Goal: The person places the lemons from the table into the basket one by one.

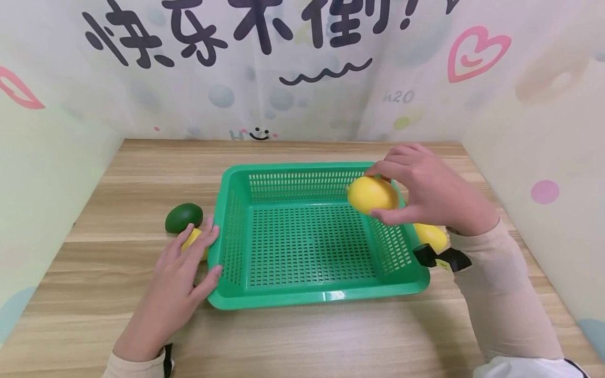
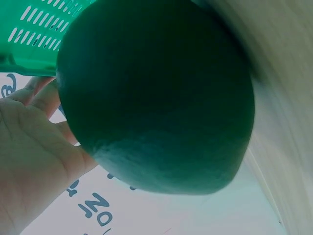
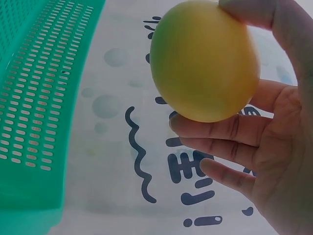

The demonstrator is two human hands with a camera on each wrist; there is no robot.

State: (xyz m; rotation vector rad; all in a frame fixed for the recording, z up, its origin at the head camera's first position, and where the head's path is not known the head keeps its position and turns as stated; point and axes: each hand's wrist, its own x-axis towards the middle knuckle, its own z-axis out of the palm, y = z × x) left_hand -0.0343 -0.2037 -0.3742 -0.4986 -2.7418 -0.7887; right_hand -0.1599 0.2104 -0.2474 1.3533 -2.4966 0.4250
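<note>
Yellow lemon (image 1: pixel 372 195), held aloft near the basket (image 1: pixel 312 301), not yet released from the right hand's (image 1: pixel 423 186) grip; left hand (image 1: pixel 177 278) lay relaxed; outside, second lemon (image 1: pixel 431 237) rightward, green fruit (image 1: pixel 183 218) and yellow fruit (image 1: pixel 190 238) toward the desk's (image 1: pixel 302 341) left edge.

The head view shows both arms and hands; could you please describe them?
The left hand and right hand are bare, with beige sleeves. Black straps show at both wrists, a small yellow label on the right one; white fabric shows farther up the right arm.
</note>
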